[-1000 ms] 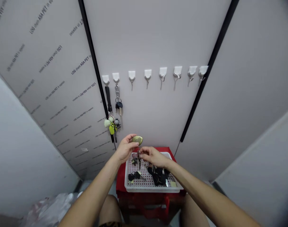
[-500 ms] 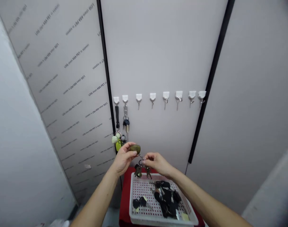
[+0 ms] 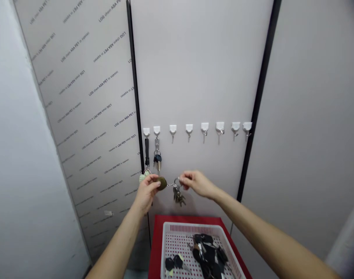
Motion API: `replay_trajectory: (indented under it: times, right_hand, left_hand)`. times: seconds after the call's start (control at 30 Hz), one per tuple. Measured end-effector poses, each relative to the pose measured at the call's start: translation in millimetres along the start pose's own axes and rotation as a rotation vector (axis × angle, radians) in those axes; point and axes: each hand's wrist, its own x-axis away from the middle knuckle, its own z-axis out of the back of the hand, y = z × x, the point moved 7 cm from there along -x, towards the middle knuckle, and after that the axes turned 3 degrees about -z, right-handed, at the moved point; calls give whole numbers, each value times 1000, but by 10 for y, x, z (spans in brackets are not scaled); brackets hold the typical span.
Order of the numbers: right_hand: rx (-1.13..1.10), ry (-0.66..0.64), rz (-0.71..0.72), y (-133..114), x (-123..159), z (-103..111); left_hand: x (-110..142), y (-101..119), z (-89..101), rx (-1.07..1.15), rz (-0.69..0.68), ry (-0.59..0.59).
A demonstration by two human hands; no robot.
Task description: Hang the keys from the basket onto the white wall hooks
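My left hand (image 3: 146, 190) pinches the olive-green oval fob (image 3: 162, 183) of a key bunch. My right hand (image 3: 196, 183) pinches the metal ring at the other end of its short chain, and several keys (image 3: 179, 197) dangle below the ring. Both hands hold the bunch in the air in front of the grey wall, just under a row of white wall hooks (image 3: 189, 129). The two leftmost hooks carry a black strap with charms (image 3: 146, 155) and a dark-headed key set (image 3: 157, 157); the other hooks are bare.
A white perforated basket (image 3: 168, 232) on a red stool (image 3: 156, 248) stands below, holding black keys and fobs (image 3: 207, 254). Black vertical strips (image 3: 256, 104) divide the wall panels. A film-covered panel with printed text (image 3: 86, 104) lies to the left.
Both hands have lifted the key bunch up from over the basket to just below the hooks. The view has tilted upward, so the basket sits lower in frame.
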Motion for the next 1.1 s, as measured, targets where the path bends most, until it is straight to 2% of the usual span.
replay_trajectory:
  times: [0.1,0.23,0.3,0.4,0.53,0.63,0.7,0.83,0.87,0.97,1.1]
  right_hand:
    - [22,159,42,-244,-199,222]
    - [-122,373,109,-474,-471,451]
    - [-247,453,127,-536,-588,538]
    - [-377,506,102,-587,-724,599]
    - [-426,575,-17,-544,-806,635]
    - [-369,577,-82,-470,-861,638]
    - [-266,582,-68,-439,-861,645]
    - [12,719,110,-367,-563,652]
    - [69,700,131,-297,-456,597]
    - [242,506,98,63,-94,314]
    - [436,152,-160,788,505,-73]
  left_hand:
    - [-103,143,-75,-307,-193,56]
    - [-155,439,-505,-681,-521,-52]
    - [-181,562,-666,-774,-609,-76]
    - [-274,663,-734,-787,-615,-36]
    - [-424,641,-682,-673,-549,-10]
    - [-483,576,-641,-685,-529,-23]
    - [-461,517,-616,-737,-523,-29]
    - [-232,298,-588,-953,-544,-19]
    - [-155,196,-592,-1005,-541,-41]
    - [75,-277,-611,-1138,-433,-177]
    - [400,-1073,-664,-1349,-186,-428]
